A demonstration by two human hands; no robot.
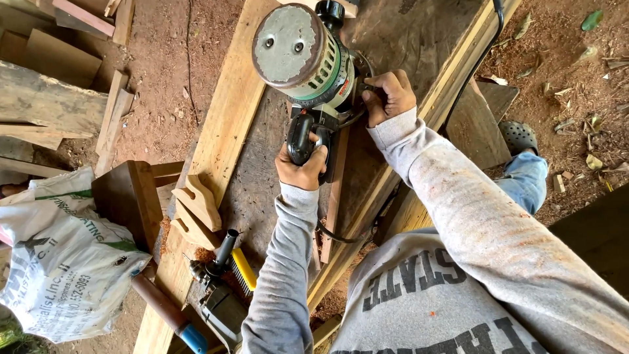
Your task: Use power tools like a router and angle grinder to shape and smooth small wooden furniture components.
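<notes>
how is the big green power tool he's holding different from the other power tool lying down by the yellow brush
The green router stands upright on the wood, gripped by the left hand at its black handle and the right hand at its side. The dark drill lies flat on the bench beside the yellow brush, with no hand on it. The router looks much bulkier, with a round grey cap; the drill is slimmer and darker. Both sit on the same workbench.

Your view: soft, even daylight, no hard glare. Dirt floor [576, 72] at upper right brightest; lower right corner falls into dark shadow. Shadows under router [304, 56] and along bench [223, 124] faint, diffuse. Focus sharp at centre, your sleeves slightly soft near bottom edge. Wide-angle lens bends plank lines toward frame edges. No motion blur visible.
</notes>
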